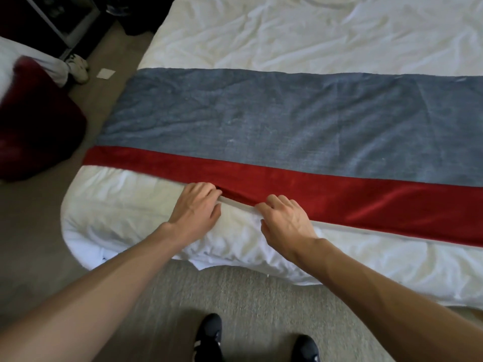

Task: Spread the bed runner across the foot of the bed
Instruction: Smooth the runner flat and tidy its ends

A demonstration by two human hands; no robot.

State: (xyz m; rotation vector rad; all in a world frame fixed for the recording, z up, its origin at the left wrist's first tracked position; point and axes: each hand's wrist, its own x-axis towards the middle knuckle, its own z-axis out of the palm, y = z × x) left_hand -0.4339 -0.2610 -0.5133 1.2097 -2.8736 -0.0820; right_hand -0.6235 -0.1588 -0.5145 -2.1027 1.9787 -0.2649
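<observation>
The bed runner (274,126) lies flat across the white bed (300,35), a wide blue-grey band with a red velvet strip along its near edge. It reaches from the bed's left side out past the right of the frame. My left hand (196,205) pinches the red edge, fingers curled under it. My right hand (285,218) grips the same edge a little to the right. Between the two hands the red strip dips into a small fold.
A dark red cushion (34,121) sits on another white bed at the left. White sneakers (78,66) and a paper square (105,73) lie on the beige carpet (235,296). My black shoes (209,335) stand at the bed's foot. Dark furniture stands at the top left.
</observation>
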